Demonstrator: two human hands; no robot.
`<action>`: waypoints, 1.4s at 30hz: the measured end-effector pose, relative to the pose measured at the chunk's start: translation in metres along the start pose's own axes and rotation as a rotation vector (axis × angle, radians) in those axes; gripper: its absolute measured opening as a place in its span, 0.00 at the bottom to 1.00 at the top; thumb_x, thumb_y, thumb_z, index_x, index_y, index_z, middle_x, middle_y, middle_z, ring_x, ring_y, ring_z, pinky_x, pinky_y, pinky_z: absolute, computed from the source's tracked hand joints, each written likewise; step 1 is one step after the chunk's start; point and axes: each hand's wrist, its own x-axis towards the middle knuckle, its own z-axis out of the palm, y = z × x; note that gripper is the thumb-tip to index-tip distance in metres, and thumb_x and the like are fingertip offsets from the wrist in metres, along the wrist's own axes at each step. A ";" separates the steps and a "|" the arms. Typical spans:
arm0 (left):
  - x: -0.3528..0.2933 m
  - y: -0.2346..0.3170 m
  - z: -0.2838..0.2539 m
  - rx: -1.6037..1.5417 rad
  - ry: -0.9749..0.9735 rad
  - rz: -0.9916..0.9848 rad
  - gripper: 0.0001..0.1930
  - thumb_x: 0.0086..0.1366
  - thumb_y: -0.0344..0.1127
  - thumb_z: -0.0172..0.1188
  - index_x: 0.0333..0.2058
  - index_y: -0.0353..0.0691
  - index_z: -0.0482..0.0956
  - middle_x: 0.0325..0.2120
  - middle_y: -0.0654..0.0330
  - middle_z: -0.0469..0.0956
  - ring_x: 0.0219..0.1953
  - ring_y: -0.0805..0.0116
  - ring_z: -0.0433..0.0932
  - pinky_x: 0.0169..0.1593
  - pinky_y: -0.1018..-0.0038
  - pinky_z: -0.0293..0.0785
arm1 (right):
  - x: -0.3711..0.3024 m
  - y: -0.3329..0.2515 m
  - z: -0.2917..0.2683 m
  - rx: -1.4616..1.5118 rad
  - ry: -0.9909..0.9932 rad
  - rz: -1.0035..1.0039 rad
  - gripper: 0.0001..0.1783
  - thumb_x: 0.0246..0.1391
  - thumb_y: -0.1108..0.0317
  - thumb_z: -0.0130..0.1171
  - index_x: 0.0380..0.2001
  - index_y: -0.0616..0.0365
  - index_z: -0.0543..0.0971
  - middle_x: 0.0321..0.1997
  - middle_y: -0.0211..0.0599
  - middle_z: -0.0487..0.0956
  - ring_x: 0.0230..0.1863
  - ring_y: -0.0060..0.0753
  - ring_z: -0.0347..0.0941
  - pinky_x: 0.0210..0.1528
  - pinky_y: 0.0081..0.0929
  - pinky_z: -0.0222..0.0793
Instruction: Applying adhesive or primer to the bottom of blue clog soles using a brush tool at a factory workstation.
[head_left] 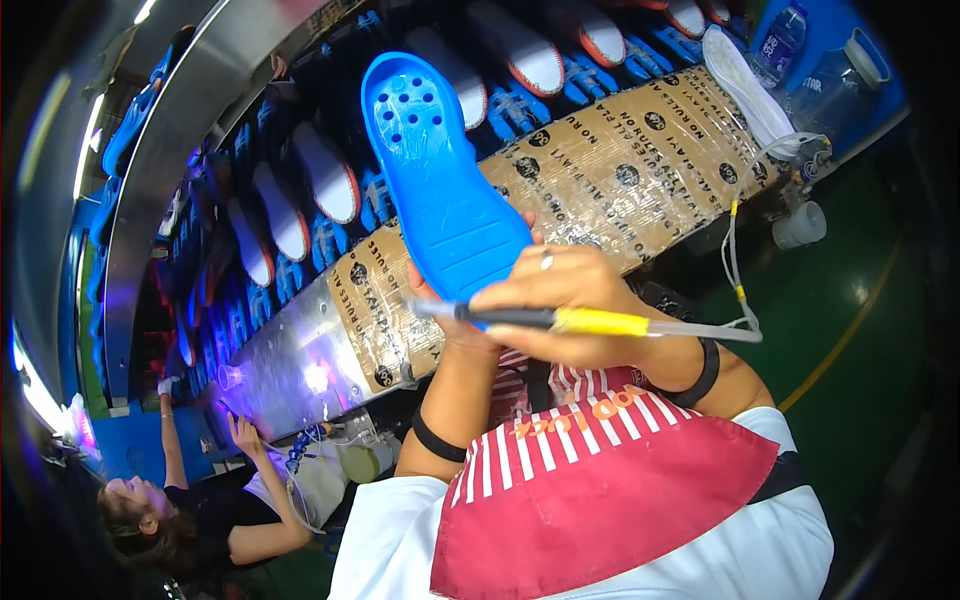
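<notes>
A bright blue shoe sole [450, 215] with a raised rim, round holes near the toe and ridges at the heel is held up in front of me. My left hand [468, 325] grips its heel end from beneath, fingertips showing at both edges. My right hand [570, 285], a ring on one finger, is closed round a hose-fed brush [530, 317] with a dark handle and a yellow-wrapped end. The brush crosses over the heel, and its tip is blurred by motion near my left hand. I cannot tell whether the tip touches the sole.
A cardboard-covered ledge [600, 185] runs along a conveyor of white-and-orange soles [535, 65] and blue pieces. At the right end are a white sole [745, 90], a bottle [780, 42] and a clear jug [840, 85]. A thin hose [735, 260] hangs there. Another person [215, 510] works at left.
</notes>
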 end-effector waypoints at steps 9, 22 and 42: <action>0.002 0.019 -0.001 0.091 -0.041 0.101 0.52 0.47 0.71 0.53 0.61 0.37 0.52 0.53 0.35 0.62 0.50 0.40 0.69 0.47 0.50 0.73 | -0.018 0.006 0.004 0.008 -0.097 0.050 0.15 0.39 0.74 0.67 0.35 0.63 0.80 0.26 0.40 0.78 0.26 0.35 0.74 0.28 0.26 0.67; 0.003 0.050 0.003 0.270 -0.049 0.137 0.52 0.49 0.72 0.49 0.61 0.36 0.50 0.53 0.33 0.61 0.49 0.38 0.69 0.43 0.52 0.76 | -0.027 0.002 -0.006 0.253 -0.204 0.250 0.16 0.41 0.72 0.67 0.38 0.60 0.80 0.24 0.38 0.77 0.26 0.34 0.74 0.28 0.25 0.68; 0.000 0.074 0.006 0.553 0.017 0.046 0.48 0.49 0.63 0.56 0.61 0.35 0.54 0.53 0.40 0.64 0.51 0.43 0.69 0.51 0.52 0.70 | -0.034 0.016 0.000 0.053 -0.129 0.096 0.15 0.40 0.72 0.67 0.36 0.57 0.81 0.24 0.38 0.77 0.25 0.36 0.73 0.27 0.28 0.68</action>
